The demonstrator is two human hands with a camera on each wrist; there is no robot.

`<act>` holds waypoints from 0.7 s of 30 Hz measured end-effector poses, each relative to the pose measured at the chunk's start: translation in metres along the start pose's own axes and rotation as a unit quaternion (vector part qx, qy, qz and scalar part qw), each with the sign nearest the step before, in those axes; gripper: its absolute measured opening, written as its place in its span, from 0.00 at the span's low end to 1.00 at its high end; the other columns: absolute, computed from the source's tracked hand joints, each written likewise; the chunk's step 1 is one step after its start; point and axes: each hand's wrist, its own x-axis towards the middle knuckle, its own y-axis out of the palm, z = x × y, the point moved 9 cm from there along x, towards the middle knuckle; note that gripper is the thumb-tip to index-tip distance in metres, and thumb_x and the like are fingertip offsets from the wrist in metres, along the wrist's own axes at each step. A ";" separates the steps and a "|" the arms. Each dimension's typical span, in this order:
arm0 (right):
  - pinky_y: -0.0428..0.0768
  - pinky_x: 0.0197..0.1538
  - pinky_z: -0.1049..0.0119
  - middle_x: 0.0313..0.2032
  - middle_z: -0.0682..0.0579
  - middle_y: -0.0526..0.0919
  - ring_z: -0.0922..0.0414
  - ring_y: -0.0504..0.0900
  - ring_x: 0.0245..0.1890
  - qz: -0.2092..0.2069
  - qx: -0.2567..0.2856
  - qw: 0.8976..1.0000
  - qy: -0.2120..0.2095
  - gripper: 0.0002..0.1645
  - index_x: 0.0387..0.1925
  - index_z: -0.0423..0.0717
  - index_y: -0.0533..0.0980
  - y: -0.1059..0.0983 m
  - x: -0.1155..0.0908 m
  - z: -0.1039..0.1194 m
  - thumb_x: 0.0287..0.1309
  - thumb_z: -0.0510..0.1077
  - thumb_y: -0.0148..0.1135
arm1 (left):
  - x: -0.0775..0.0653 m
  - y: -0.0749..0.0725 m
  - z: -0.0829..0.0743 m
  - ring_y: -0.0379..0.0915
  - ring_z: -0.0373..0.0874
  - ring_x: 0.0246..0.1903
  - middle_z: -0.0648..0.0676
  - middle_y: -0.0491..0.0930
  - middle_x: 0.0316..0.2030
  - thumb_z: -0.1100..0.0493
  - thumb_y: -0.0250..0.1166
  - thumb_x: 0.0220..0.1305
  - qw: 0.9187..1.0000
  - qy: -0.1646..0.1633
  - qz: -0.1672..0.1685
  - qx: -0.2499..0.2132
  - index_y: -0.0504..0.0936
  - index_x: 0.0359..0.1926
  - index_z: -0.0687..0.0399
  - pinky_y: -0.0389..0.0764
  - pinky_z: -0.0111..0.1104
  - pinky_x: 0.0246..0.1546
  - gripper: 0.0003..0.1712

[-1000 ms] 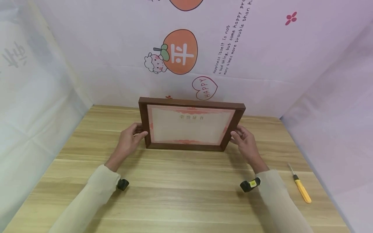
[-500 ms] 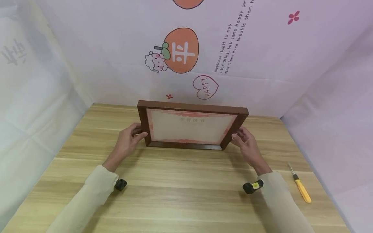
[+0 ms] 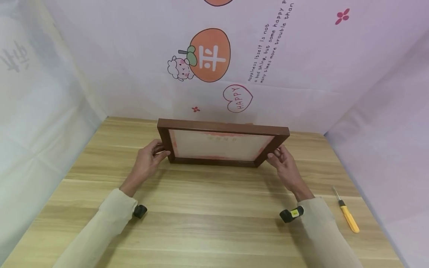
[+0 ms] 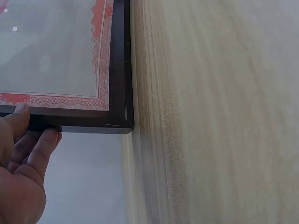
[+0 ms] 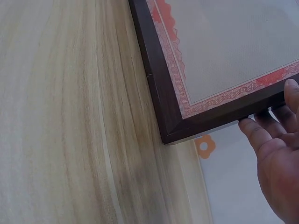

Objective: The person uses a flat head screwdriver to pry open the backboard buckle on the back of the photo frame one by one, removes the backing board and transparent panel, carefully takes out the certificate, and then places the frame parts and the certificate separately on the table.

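A brown picture frame (image 3: 222, 127) stands on its long lower edge near the back of the table, its top leaning towards me. Behind its pane is a certificate (image 3: 221, 147) with a red patterned border. My left hand (image 3: 149, 158) grips the frame's left side, thumb on the front and fingers round the outer edge. On the opposite side my right hand (image 3: 285, 165) holds the frame in the same way. Both wrist views show a lower corner of the frame at the wooden surface, with the left thumb (image 4: 17, 119) on the front face. The frame's back is hidden.
A screwdriver (image 3: 348, 216) with a yellow and black handle lies on the wooden table (image 3: 214, 216) to the right. White printed cloth (image 3: 134, 56) rises behind the table, and pale cloth walls (image 3: 395, 123) flank both sides.
The frame's top edge has tipped towards me, and its lower edge has shifted slightly back. Both hands have kept their grip on its sides. The screwdriver stays in place.
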 end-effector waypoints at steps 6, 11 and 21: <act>0.76 0.61 0.70 0.65 0.53 0.75 0.67 0.75 0.62 0.007 -0.005 1.000 -0.004 0.31 0.74 0.52 0.57 -0.001 -0.002 0.000 0.73 0.39 0.48 | -0.001 0.001 -0.003 0.81 0.57 0.53 0.62 0.84 0.51 0.63 0.64 0.66 1.000 0.012 -0.002 -0.004 0.75 0.54 0.60 0.83 0.43 0.51 0.17; 0.75 0.62 0.73 0.66 0.50 0.74 0.68 0.75 0.62 0.012 -0.019 1.000 0.007 0.33 0.75 0.57 0.55 -0.001 -0.003 -0.001 0.73 0.41 0.49 | -0.002 0.001 -0.005 0.81 0.57 0.53 0.62 0.83 0.51 0.64 0.64 0.65 1.000 0.020 -0.002 -0.005 0.75 0.54 0.59 0.83 0.43 0.50 0.16; 0.76 0.62 0.69 0.64 0.53 0.75 0.66 0.76 0.61 0.017 -0.004 1.000 0.016 0.33 0.74 0.56 0.58 -0.002 -0.008 -0.002 0.72 0.42 0.52 | -0.003 -0.006 0.000 0.85 0.53 0.44 0.60 0.87 0.44 0.62 0.70 0.60 0.999 0.012 -0.033 0.012 0.83 0.47 0.58 0.85 0.28 0.42 0.13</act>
